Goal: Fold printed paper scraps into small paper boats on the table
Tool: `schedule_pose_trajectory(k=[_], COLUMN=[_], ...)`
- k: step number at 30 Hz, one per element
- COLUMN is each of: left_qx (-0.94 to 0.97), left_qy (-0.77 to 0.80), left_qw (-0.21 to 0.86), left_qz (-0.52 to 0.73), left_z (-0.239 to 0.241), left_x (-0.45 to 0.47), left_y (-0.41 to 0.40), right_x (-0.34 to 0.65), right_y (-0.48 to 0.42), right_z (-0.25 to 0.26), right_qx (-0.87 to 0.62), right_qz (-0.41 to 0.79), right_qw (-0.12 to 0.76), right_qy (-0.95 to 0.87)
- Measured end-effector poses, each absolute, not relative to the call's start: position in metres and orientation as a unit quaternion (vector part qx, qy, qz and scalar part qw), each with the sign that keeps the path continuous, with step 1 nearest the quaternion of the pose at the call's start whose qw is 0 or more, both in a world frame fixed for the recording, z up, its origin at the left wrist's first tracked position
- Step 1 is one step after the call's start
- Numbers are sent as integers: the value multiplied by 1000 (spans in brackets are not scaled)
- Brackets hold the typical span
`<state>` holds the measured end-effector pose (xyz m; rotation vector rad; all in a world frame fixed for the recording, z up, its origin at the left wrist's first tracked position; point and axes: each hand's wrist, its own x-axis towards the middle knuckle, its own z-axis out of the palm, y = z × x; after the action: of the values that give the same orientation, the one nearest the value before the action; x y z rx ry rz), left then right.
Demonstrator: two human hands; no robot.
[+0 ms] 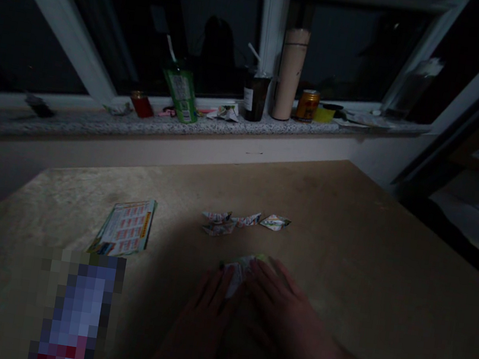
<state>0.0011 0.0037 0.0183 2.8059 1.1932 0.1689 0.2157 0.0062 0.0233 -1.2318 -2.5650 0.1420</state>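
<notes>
The room is dim. Both my hands rest on a folded piece of printed paper (240,268) on the wooden table (350,220). My left hand (206,312) lies with its fingers stretched onto the paper's left side. My right hand (286,315) presses flat on the paper's right side, fingers extended and close together. Most of the paper is hidden under my fingers. Just beyond it lie several small folded paper shapes (244,222) in a cluster.
A stack of printed sheets (126,227) lies to the left. A blurred-out patch (76,311) covers something at the near left. The window sill (95,119) holds a green pouch (181,91), a dark cup with straw (255,95), a tall flask (290,73) and a can (307,106).
</notes>
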Motion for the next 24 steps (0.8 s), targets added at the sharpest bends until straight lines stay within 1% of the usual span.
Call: schedule_pose_trajectory(k=[4,9,13,17,24], left_qx=[920,917,918,915,907], left_qy=[386,394,391,395,408], left_qw=[28,22,33,60,91], left_qz=[70,60,55,53,47], left_z=[19,18,20,20,16], left_x=[1,0,1,1,1], left_y=[2,1,2,2,1], right_x=[231,235,235,236,236], right_y=[-5,-3,-3,-6,-7], right_z=[26,30,30,30,31], right_qx=[-410,-404,-408,-414,-412], right_qz=[140,200,209,190,202], right_qw=[99,97,106,117,104], right_qy=[-896,-888,-882,-883,-882])
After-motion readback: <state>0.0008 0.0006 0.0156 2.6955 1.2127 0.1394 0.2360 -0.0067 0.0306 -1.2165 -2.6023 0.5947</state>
